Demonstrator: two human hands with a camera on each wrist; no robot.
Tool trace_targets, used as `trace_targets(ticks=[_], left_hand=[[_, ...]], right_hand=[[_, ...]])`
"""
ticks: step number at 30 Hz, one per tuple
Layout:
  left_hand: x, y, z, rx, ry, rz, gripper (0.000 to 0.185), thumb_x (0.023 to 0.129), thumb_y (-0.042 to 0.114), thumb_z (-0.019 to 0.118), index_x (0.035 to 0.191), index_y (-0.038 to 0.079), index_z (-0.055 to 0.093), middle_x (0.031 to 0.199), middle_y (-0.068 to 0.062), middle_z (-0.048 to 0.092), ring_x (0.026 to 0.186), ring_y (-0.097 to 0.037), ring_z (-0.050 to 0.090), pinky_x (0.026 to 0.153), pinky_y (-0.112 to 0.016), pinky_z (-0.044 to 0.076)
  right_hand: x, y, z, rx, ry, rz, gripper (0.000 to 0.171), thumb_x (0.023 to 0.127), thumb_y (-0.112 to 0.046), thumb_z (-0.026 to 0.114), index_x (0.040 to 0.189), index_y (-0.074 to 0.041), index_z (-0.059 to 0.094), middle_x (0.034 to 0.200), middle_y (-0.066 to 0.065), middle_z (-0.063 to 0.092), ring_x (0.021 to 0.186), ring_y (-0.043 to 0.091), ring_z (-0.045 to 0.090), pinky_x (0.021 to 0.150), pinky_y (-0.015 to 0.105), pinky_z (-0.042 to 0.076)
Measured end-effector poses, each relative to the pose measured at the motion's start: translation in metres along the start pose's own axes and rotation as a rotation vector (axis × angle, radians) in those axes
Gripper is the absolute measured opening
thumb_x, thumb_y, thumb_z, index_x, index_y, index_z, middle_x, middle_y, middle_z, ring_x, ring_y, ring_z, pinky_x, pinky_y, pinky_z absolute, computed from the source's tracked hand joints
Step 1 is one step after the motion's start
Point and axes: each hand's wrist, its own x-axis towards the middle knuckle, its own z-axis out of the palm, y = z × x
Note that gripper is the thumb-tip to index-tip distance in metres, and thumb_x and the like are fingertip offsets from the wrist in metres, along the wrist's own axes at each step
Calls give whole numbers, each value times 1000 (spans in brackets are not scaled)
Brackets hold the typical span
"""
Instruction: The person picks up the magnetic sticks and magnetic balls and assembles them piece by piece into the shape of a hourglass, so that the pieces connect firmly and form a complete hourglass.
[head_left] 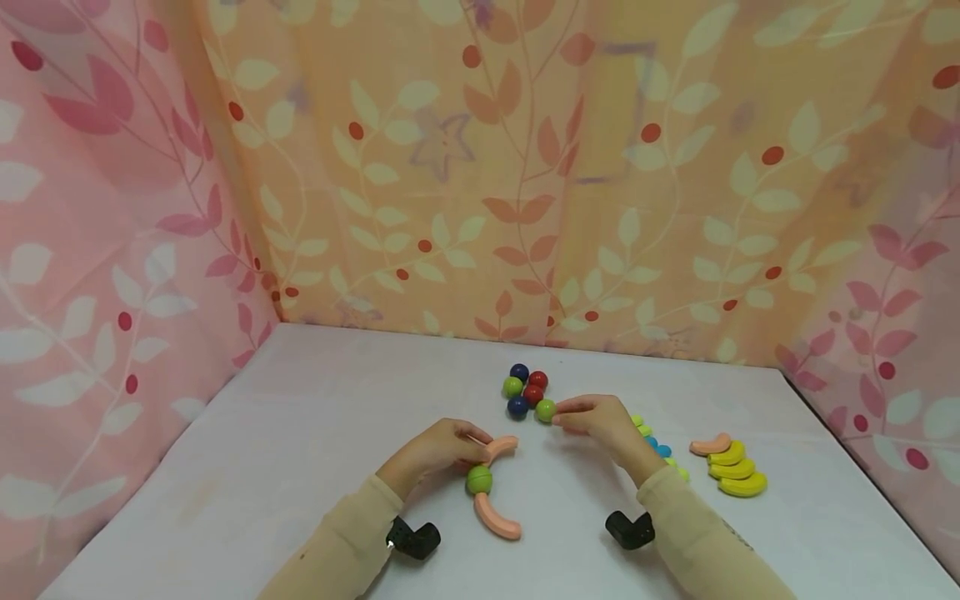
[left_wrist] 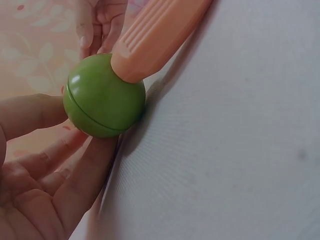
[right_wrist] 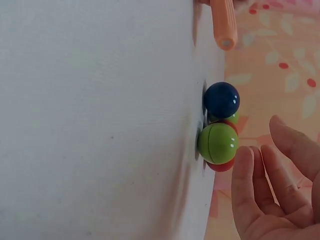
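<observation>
Scene: a white desk [head_left: 300, 433] is seen from above, walled in by leaf-printed pink and orange curtains [head_left: 480, 167]; two hands in beige sleeves are at work over a set of toy balls and curved sticks.

Left hand: the left hand [head_left: 435, 450] is curled round the near end of a peach curved stick [head_left: 501, 447], which runs down into a green ball [head_left: 479, 479]; in the left wrist view the ball is touched from below by loosely bent fingers [left_wrist: 85, 175].

Chain: a second peach stick [head_left: 497, 517] is joined to the far side of the same green ball and lies flat on the desk toward the person — two sticks and one ball are thus linked.

Right hand: the right hand [head_left: 600, 421] is reached out to a loose green ball [head_left: 545, 410] at the edge of the cluster; the fingers [right_wrist: 255, 185] are nearly straight and just beside the ball. Whether it is touched or pinched cannot be told, and nothing is seen to be held.

Cluster: blue, red and green balls [head_left: 525, 387] lie bunched together past the hands, touching one another.

Spare parts: yellow curved sticks [head_left: 735, 471] and one more peach stick [head_left: 710, 446] are stacked at the right, with small green and blue pieces [head_left: 656, 446] partly hidden behind the right wrist.

Progress: the work is judged to be early — one short chain is assembled, while most balls and sticks lie unused.
</observation>
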Motion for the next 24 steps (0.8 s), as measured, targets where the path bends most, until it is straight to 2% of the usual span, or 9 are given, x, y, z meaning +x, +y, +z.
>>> trace_targets(ticks=[11,16,24], left_hand=[[-4,0,-1,-20,1,1,30,85,10,74,114,0,69,88,-4,71,77,-10,64,74,-29,59],[-3,2,-1,-16,-5,-8,30,86,11,74,114,1,70,89,-5,71,77,-10,64,74,-28,59],[-2,3,0,-27,-8,-19,31,85,10,75,114,1,69,90,-6,70,77,-10,64,75,-28,59]], right_hand=[[11,2,1,21,41,56,45,88,-22,77,127,-4,66,131,16,65,107,22,64,100,39,54],[17,3,4,47,35,71,46,87,-18,77,128,-2,64,135,18,62,108,19,65,99,36,54],[27,4,11,39,19,94,48,86,-19,78,130,-4,64,135,17,61,107,21,61,101,37,53]])
